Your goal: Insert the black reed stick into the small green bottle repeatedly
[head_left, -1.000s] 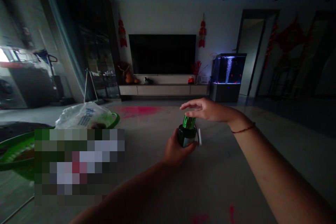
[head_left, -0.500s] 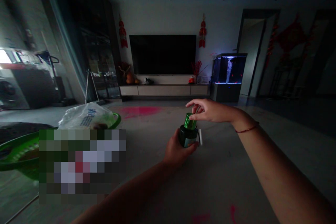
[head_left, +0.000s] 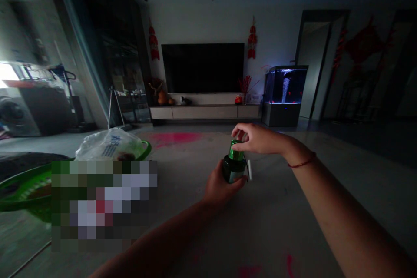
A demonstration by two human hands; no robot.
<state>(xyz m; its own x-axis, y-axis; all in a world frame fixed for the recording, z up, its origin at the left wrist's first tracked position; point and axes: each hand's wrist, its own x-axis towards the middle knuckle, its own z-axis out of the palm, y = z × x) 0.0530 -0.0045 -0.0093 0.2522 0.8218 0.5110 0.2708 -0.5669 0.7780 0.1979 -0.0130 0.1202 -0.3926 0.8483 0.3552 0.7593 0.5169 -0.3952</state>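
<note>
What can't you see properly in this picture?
All in the head view:
1. Label on the bottle: too dark and small, partly behind the left hand.
2. Top of the cap: hidden under the right hand.
3. Most of the green basket: covered by a blurred patch.
4. White thing beside the bottle: too small to tell.

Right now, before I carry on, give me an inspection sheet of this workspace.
Surface: grey table, dimly lit, pink stains.
Job's things: dark bottle upright, shiny green cap on top.
Clutter: green basket with plastic bag at left; small white stick beside the bottle.
Grips: left hand wraps the bottle; right hand pinches the cap from above.
Cables: nothing seen.
Surroundings: TV, lit fish tank, red ornaments on the wall.
</note>
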